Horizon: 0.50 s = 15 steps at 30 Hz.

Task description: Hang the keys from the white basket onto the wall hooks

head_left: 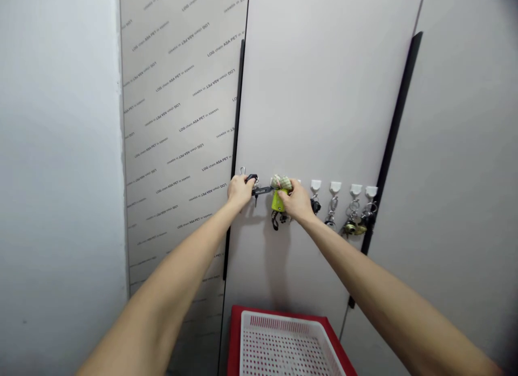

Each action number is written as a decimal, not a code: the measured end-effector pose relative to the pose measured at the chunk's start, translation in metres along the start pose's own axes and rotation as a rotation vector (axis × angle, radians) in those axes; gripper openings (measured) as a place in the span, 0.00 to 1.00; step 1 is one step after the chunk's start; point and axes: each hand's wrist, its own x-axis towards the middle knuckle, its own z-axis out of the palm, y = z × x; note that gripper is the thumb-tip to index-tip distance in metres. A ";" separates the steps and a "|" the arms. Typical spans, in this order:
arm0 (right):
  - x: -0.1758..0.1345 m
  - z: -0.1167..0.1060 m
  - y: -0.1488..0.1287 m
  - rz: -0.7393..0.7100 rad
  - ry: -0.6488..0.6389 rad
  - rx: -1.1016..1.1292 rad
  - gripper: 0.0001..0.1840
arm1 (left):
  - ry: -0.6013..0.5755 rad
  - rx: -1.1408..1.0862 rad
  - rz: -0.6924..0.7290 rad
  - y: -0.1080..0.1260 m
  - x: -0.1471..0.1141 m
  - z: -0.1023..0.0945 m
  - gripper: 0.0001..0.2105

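Against a pale cabinet door, my left hand (240, 190) is closed around a dark key fob (251, 178). From it a black strap with white lettering (262, 190) stretches toward my right hand. My right hand (298, 201) pinches a yellow-green keychain tag (278, 201), with a pale patterned bow (280, 182) at its top. Below the tag dangle a black loop and small dark pieces (275, 220). Whether the tag hangs on a hook behind it is hidden. To the right, several key rings hang from white adhesive hooks (335, 187).
A white perforated basket (247, 338) rests on a red surface (234, 333) below. Long black handles (400, 117) run along the cabinet door edges. The left panel (174, 95) has printed film, beside a white wall (60, 149). Brass-coloured keys (351, 227) hang at right.
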 end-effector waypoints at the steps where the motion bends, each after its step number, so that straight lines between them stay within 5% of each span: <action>1: -0.001 -0.002 0.001 -0.007 -0.004 0.000 0.17 | -0.024 0.017 -0.001 0.002 0.003 -0.003 0.15; 7: -0.012 -0.015 0.010 -0.001 -0.058 -0.026 0.16 | -0.281 0.186 -0.070 0.012 0.019 -0.008 0.13; 15: -0.035 -0.025 0.026 -0.038 -0.154 0.003 0.16 | -0.135 0.151 -0.017 0.022 0.022 -0.002 0.13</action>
